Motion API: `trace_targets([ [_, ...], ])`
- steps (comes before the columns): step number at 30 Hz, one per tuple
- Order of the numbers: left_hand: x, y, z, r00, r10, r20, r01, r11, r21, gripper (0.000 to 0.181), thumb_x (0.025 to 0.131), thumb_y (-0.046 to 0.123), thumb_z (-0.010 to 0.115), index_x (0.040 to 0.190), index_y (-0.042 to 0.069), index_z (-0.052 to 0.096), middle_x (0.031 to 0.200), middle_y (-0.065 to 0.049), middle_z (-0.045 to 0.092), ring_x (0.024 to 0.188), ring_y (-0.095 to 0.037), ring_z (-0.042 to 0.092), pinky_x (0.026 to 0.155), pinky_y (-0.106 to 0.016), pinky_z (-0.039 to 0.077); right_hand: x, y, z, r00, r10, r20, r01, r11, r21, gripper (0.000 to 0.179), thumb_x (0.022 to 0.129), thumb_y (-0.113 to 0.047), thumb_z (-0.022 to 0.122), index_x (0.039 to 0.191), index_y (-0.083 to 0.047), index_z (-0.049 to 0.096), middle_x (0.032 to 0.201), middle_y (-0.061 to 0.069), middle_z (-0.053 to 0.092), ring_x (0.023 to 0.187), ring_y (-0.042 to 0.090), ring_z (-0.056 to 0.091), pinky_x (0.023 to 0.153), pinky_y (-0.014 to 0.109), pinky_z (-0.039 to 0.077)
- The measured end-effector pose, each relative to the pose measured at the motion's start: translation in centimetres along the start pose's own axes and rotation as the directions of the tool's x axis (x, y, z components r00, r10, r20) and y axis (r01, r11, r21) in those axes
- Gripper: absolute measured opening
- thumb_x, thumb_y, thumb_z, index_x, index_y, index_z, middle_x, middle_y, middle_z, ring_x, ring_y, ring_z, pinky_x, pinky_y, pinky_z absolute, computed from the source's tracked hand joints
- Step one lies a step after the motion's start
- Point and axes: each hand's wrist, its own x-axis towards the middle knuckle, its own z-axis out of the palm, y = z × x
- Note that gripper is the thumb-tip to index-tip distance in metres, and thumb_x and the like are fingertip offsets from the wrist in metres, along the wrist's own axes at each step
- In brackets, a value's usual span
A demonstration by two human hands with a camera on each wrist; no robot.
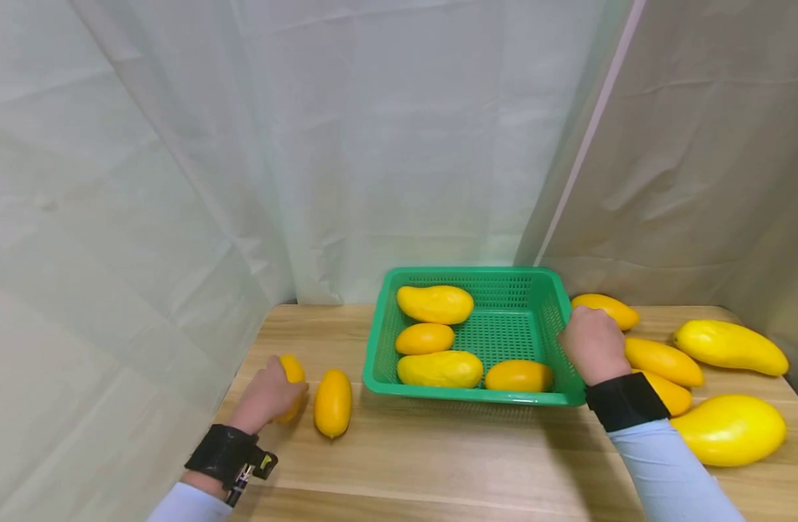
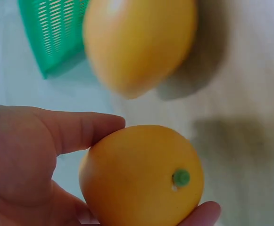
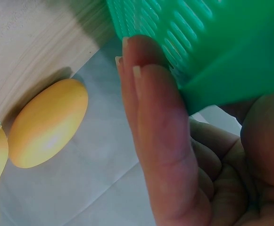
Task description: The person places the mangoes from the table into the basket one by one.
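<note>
My left hand (image 1: 268, 396) grips an orange-yellow mango (image 2: 141, 174) with a small green stem, its thumb and fingers on opposite sides of the fruit. Just to the right of it, a second mango (image 1: 333, 403) lies on the table. In the middle stands a green plastic basket (image 1: 464, 272) with slotted walls, holding several yellow fruits along its left and front sides. At the basket's right side, my right hand (image 1: 593, 344) holds the rim. The right wrist view shows its fingers (image 3: 162, 122) against the outside of the green wall, with the thumb partly hidden.
Several yellow and orange fruits lie right of the basket, among them a long one (image 1: 730, 346) at the back and a large one (image 1: 732, 431) near the right forearm. Pale sheeting (image 1: 425, 145) hangs behind and beside the wooden table (image 1: 438, 457).
</note>
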Motion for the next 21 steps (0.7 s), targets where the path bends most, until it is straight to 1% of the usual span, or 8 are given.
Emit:
trace_targets([
  [3, 0.2, 1.0, -1.0, 0.997, 0.054, -0.048, -0.053, 0.998, 0.023, 0.083, 0.087, 0.033, 0.056, 0.137, -0.017, 0.013, 0.096, -0.027, 0.051, 0.069, -0.026, 0.054, 0.055, -0.031, 0.044, 0.0, 0.0, -0.1, 1.0, -0.001, 0.0, 0.001, 1.0, 0.002, 0.019, 0.084, -0.01, 0.058, 0.074, 0.005, 0.053, 0.06, 0.015, 0.05, 0.052, 0.028, 0.049, 0.043, 0.029, 0.039],
  [6, 0.3, 2.4, -2.0, 0.989, 0.102, -0.107, -0.097, 0.994, 0.059, 0.084, 0.087, 0.036, 0.056, 0.138, -0.016, 0.014, 0.108, -0.031, 0.052, 0.079, -0.029, 0.054, 0.063, -0.034, 0.046, 0.0, 0.0, -0.1, 1.0, -0.002, 0.0, 0.002, 1.0, 0.003, 0.019, 0.084, -0.01, 0.058, 0.075, 0.005, 0.053, 0.06, 0.014, 0.049, 0.052, 0.027, 0.049, 0.043, 0.028, 0.039],
  [8, 0.2, 3.6, -2.4, 0.983, 0.124, -0.137, -0.116, 0.991, 0.06, 0.082, 0.086, 0.037, 0.057, 0.138, -0.013, 0.018, 0.108, -0.029, 0.052, 0.083, -0.031, 0.053, 0.065, -0.036, 0.046, -0.1, 0.0, -0.1, 1.0, -0.003, -0.003, 0.003, 1.0, 0.003, 0.019, 0.084, -0.01, 0.058, 0.074, 0.005, 0.053, 0.059, 0.014, 0.049, 0.052, 0.027, 0.049, 0.043, 0.028, 0.039],
  [11, 0.0, 5.3, -2.9, 0.972, 0.162, -0.169, -0.156, 0.986, 0.051, 0.082, 0.086, 0.039, 0.057, 0.139, -0.01, 0.017, 0.112, -0.027, 0.051, 0.088, -0.032, 0.053, 0.069, -0.038, 0.046, -0.1, 0.0, 0.0, 1.0, -0.01, -0.01, 0.01, 1.0, 0.003, 0.018, 0.083, -0.009, 0.058, 0.073, 0.005, 0.053, 0.058, 0.014, 0.049, 0.051, 0.027, 0.049, 0.043, 0.028, 0.039],
  [14, -0.4, 7.2, -3.0, 0.959, 0.204, -0.196, -0.2, 0.979, 0.04, 0.082, 0.086, 0.039, 0.058, 0.14, -0.008, 0.019, 0.11, -0.024, 0.051, 0.087, -0.031, 0.053, 0.067, -0.037, 0.046, 0.0, 0.0, 0.0, 1.0, -0.015, -0.02, 0.015, 1.0, 0.003, 0.018, 0.083, -0.008, 0.058, 0.071, 0.005, 0.053, 0.058, 0.014, 0.049, 0.051, 0.027, 0.049, 0.043, 0.029, 0.039],
  [18, -0.8, 9.6, -2.8, 0.934, 0.263, -0.242, -0.264, 0.964, 0.028, 0.08, 0.086, 0.038, 0.059, 0.141, -0.004, 0.02, 0.103, -0.019, 0.051, 0.081, -0.028, 0.053, 0.062, -0.032, 0.044, 0.0, 0.0, 0.1, 1.0, -0.014, -0.023, 0.014, 1.0, 0.003, 0.017, 0.082, -0.008, 0.058, 0.071, 0.005, 0.053, 0.06, 0.015, 0.05, 0.052, 0.028, 0.049, 0.043, 0.03, 0.039],
  [20, -1.1, 10.9, -2.6, 0.924, 0.287, -0.253, -0.296, 0.955, 0.001, 0.08, 0.086, 0.038, 0.06, 0.142, -0.002, 0.019, 0.108, -0.018, 0.051, 0.084, -0.028, 0.054, 0.066, -0.034, 0.047, 0.1, 0.1, 0.1, 1.0, -0.009, -0.018, 0.009, 1.0, 0.003, 0.017, 0.082, -0.008, 0.058, 0.071, 0.005, 0.054, 0.06, 0.016, 0.05, 0.052, 0.028, 0.05, 0.043, 0.03, 0.039],
  [21, -1.1, 11.6, -2.5, 0.918, 0.302, -0.257, -0.313, 0.95, -0.005, 0.08, 0.086, 0.038, 0.06, 0.143, -0.002, 0.019, 0.113, -0.019, 0.051, 0.089, -0.029, 0.054, 0.071, -0.036, 0.049, 0.1, 0.1, 0.1, 1.0, -0.007, -0.017, 0.007, 1.0, 0.001, 0.017, 0.082, -0.009, 0.058, 0.072, 0.005, 0.054, 0.06, 0.016, 0.051, 0.053, 0.028, 0.05, 0.043, 0.03, 0.039],
])
